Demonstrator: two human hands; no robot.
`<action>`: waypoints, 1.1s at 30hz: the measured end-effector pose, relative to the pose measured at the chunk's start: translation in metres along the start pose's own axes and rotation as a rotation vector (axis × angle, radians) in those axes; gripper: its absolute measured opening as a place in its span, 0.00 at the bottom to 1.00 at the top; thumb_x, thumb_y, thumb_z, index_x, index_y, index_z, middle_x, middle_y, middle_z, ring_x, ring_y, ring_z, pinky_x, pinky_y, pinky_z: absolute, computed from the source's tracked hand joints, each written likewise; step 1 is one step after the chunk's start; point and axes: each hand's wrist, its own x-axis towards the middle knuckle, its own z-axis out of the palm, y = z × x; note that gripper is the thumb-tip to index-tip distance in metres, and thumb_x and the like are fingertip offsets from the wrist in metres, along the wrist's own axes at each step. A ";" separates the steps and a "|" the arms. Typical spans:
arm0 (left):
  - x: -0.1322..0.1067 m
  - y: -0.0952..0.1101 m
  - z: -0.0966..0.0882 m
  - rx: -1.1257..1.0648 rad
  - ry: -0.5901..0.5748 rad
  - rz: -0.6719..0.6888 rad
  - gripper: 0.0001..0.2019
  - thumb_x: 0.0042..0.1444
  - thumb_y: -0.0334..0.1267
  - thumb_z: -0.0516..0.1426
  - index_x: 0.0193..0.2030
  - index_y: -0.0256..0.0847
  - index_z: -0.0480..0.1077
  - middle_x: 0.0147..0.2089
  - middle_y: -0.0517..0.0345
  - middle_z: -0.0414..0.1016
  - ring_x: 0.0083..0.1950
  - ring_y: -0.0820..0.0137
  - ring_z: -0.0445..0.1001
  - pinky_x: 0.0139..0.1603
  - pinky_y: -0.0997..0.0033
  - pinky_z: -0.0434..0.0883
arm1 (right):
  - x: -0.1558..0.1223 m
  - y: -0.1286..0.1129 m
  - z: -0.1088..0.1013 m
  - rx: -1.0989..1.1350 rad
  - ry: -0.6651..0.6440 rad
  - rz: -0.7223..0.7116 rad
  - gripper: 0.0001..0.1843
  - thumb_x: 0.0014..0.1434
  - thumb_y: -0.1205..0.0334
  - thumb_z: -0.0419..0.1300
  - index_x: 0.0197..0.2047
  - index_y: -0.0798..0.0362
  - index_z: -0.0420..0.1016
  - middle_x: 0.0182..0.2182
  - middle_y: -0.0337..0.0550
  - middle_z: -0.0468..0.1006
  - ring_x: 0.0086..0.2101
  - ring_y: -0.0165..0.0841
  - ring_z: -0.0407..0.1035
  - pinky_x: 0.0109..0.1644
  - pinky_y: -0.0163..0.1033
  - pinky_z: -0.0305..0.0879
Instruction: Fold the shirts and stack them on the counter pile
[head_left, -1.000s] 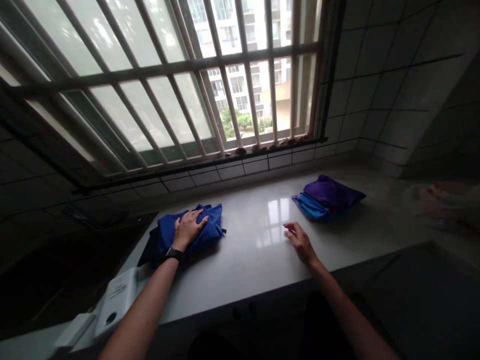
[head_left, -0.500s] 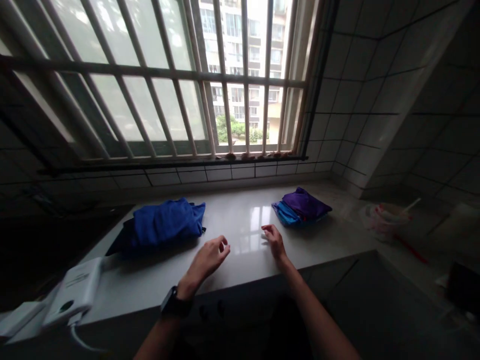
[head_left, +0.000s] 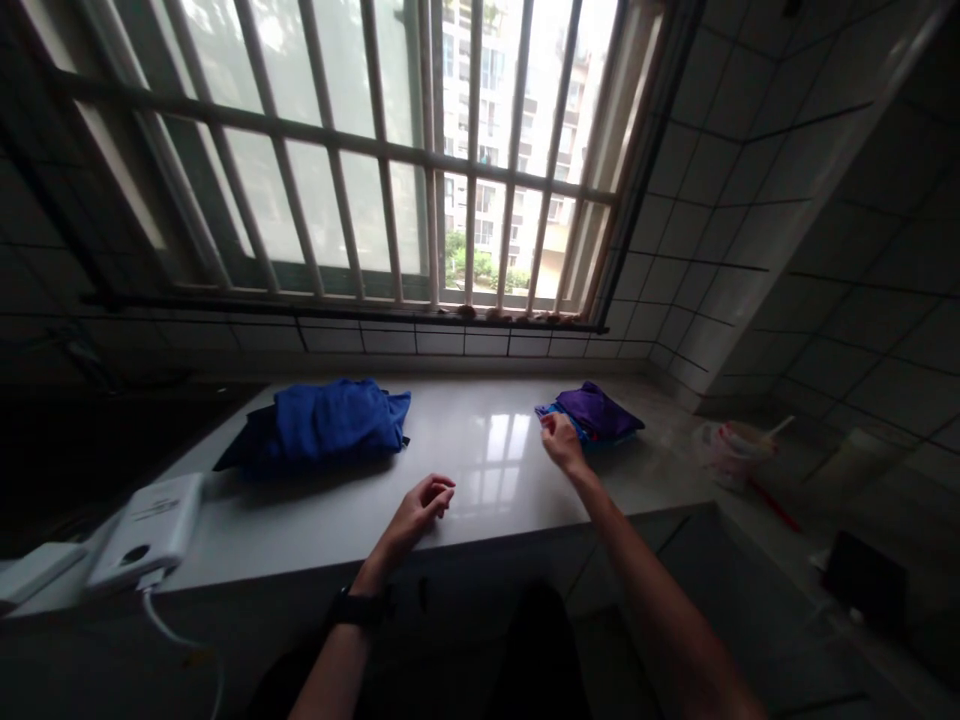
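Observation:
My right hand [head_left: 561,440] is at the near left corner of a folded purple and blue cloth bundle [head_left: 596,412]. Its fingers are bent together over that corner, and the fingertips are partly hidden by the hand. Low over the counter's front part, my left hand [head_left: 424,505] is empty, fingers loosely curled with a gap to the thumb. A dark watch [head_left: 360,607] is on the left wrist. Behind and left of that hand lies a folded blue garment [head_left: 337,422] with a darker part at its left end, apart from both hands.
A white power bank or adapter [head_left: 154,525] with a cable [head_left: 169,632] sits at the counter's left end, beside a dark sink area. To the right stand a pinkish plastic-wrapped container [head_left: 735,450] and a red stick-like item [head_left: 776,503]. A barred window [head_left: 386,150] rises behind the counter [head_left: 480,470].
My right hand has moved forward to the purple and blue bundle's corner. My left hand stays over the counter's front part, apart from the garment. The view has shifted slightly.

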 end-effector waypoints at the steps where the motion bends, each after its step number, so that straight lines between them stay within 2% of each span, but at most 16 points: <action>1: 0.000 0.000 0.000 -0.006 0.006 0.004 0.23 0.48 0.59 0.61 0.40 0.41 0.70 0.27 0.64 0.68 0.27 0.72 0.66 0.26 0.74 0.60 | 0.010 0.001 -0.015 -0.064 0.045 -0.002 0.10 0.51 0.63 0.57 0.39 0.51 0.73 0.44 0.53 0.76 0.50 0.45 0.70 0.59 0.50 0.63; 3: 0.000 -0.001 -0.001 -0.017 0.019 0.026 0.22 0.48 0.58 0.60 0.40 0.41 0.70 0.26 0.64 0.67 0.27 0.72 0.66 0.28 0.73 0.62 | 0.026 0.009 -0.044 -0.353 0.131 0.022 0.14 0.53 0.61 0.61 0.44 0.52 0.74 0.48 0.58 0.75 0.52 0.48 0.70 0.59 0.52 0.63; 5: 0.000 0.001 -0.001 -0.024 0.013 0.036 0.22 0.48 0.58 0.61 0.39 0.40 0.70 0.26 0.65 0.67 0.27 0.72 0.66 0.29 0.73 0.63 | 0.037 0.018 -0.067 -0.563 0.104 0.077 0.15 0.53 0.58 0.64 0.44 0.53 0.75 0.45 0.59 0.77 0.49 0.49 0.73 0.55 0.51 0.66; 8: -0.003 0.004 -0.001 -0.043 -0.007 0.024 0.22 0.48 0.57 0.62 0.40 0.40 0.70 0.27 0.65 0.67 0.27 0.73 0.65 0.29 0.73 0.63 | 0.049 0.026 -0.090 -0.645 0.013 0.096 0.07 0.52 0.59 0.65 0.35 0.51 0.77 0.33 0.53 0.80 0.39 0.46 0.76 0.46 0.47 0.70; 10: -0.004 0.006 0.000 -0.054 -0.006 0.016 0.22 0.48 0.57 0.62 0.40 0.40 0.70 0.27 0.65 0.67 0.27 0.73 0.65 0.27 0.74 0.61 | 0.056 0.021 -0.098 -0.659 0.012 0.076 0.03 0.53 0.61 0.65 0.31 0.50 0.77 0.30 0.50 0.80 0.36 0.44 0.76 0.43 0.46 0.69; 13: -0.004 0.005 0.000 -0.047 -0.009 0.005 0.22 0.49 0.56 0.62 0.39 0.40 0.70 0.28 0.64 0.68 0.27 0.73 0.65 0.27 0.75 0.61 | 0.067 -0.005 -0.108 -0.678 0.082 0.011 0.08 0.59 0.59 0.59 0.36 0.50 0.79 0.36 0.53 0.82 0.40 0.45 0.76 0.45 0.46 0.68; 17: 0.000 -0.001 -0.001 -0.051 -0.011 0.015 0.22 0.48 0.57 0.62 0.38 0.40 0.70 0.26 0.64 0.68 0.27 0.73 0.66 0.26 0.75 0.60 | 0.078 -0.062 -0.115 -0.601 0.302 -0.231 0.16 0.65 0.59 0.50 0.41 0.54 0.79 0.44 0.58 0.81 0.46 0.45 0.74 0.49 0.45 0.67; 19: 0.001 -0.003 -0.002 -0.069 -0.019 0.020 0.22 0.49 0.56 0.62 0.41 0.39 0.71 0.27 0.63 0.70 0.27 0.73 0.67 0.26 0.75 0.62 | 0.081 -0.093 -0.114 -0.489 0.307 -0.331 0.17 0.66 0.56 0.50 0.38 0.54 0.79 0.40 0.56 0.82 0.43 0.44 0.74 0.47 0.43 0.66; 21: 0.001 -0.004 -0.002 -0.099 -0.022 0.018 0.24 0.50 0.55 0.62 0.46 0.38 0.71 0.32 0.59 0.75 0.28 0.73 0.69 0.27 0.74 0.64 | 0.080 -0.120 -0.107 -0.364 0.234 -0.383 0.18 0.65 0.53 0.53 0.34 0.53 0.78 0.35 0.52 0.82 0.39 0.42 0.74 0.44 0.41 0.66; 24: 0.001 -0.005 0.001 -0.166 0.028 0.024 0.35 0.48 0.53 0.66 0.60 0.39 0.66 0.50 0.46 0.78 0.30 0.74 0.72 0.31 0.71 0.70 | 0.070 -0.148 -0.088 -0.194 0.126 -0.391 0.19 0.63 0.48 0.56 0.32 0.53 0.79 0.28 0.46 0.81 0.33 0.39 0.74 0.39 0.40 0.67; 26: 0.001 -0.007 0.003 -0.213 0.082 0.027 0.45 0.45 0.51 0.69 0.68 0.42 0.60 0.63 0.37 0.71 0.31 0.75 0.73 0.35 0.68 0.74 | 0.058 -0.158 -0.071 -0.102 -0.025 -0.314 0.20 0.61 0.46 0.58 0.32 0.54 0.80 0.24 0.42 0.79 0.29 0.37 0.72 0.33 0.39 0.68; 28: 0.002 -0.008 0.004 -0.254 0.134 0.044 0.48 0.42 0.49 0.70 0.70 0.43 0.58 0.68 0.34 0.66 0.35 0.72 0.75 0.40 0.65 0.75 | 0.044 -0.162 -0.053 -0.024 -0.258 -0.199 0.21 0.59 0.43 0.60 0.31 0.54 0.80 0.20 0.39 0.76 0.24 0.35 0.71 0.27 0.37 0.67; 30: 0.003 -0.011 0.004 -0.270 0.159 0.084 0.42 0.43 0.47 0.70 0.66 0.42 0.65 0.65 0.38 0.70 0.43 0.65 0.78 0.46 0.63 0.75 | 0.031 -0.160 -0.038 0.022 -0.408 -0.129 0.23 0.59 0.42 0.59 0.29 0.54 0.79 0.19 0.38 0.74 0.21 0.34 0.69 0.23 0.36 0.65; 31: 0.003 -0.012 0.003 -0.264 0.158 0.095 0.36 0.44 0.46 0.68 0.61 0.40 0.70 0.61 0.41 0.74 0.47 0.61 0.78 0.49 0.61 0.74 | 0.026 -0.158 -0.032 0.011 -0.415 -0.124 0.23 0.60 0.42 0.58 0.28 0.53 0.78 0.18 0.38 0.73 0.20 0.34 0.69 0.22 0.36 0.65; 33: 0.000 -0.018 -0.001 -0.239 0.154 0.083 0.22 0.48 0.44 0.65 0.50 0.39 0.77 0.51 0.47 0.81 0.51 0.56 0.77 0.53 0.58 0.74 | 0.019 -0.151 -0.025 -0.089 -0.323 -0.177 0.23 0.61 0.44 0.57 0.24 0.53 0.76 0.18 0.39 0.73 0.20 0.35 0.69 0.24 0.37 0.65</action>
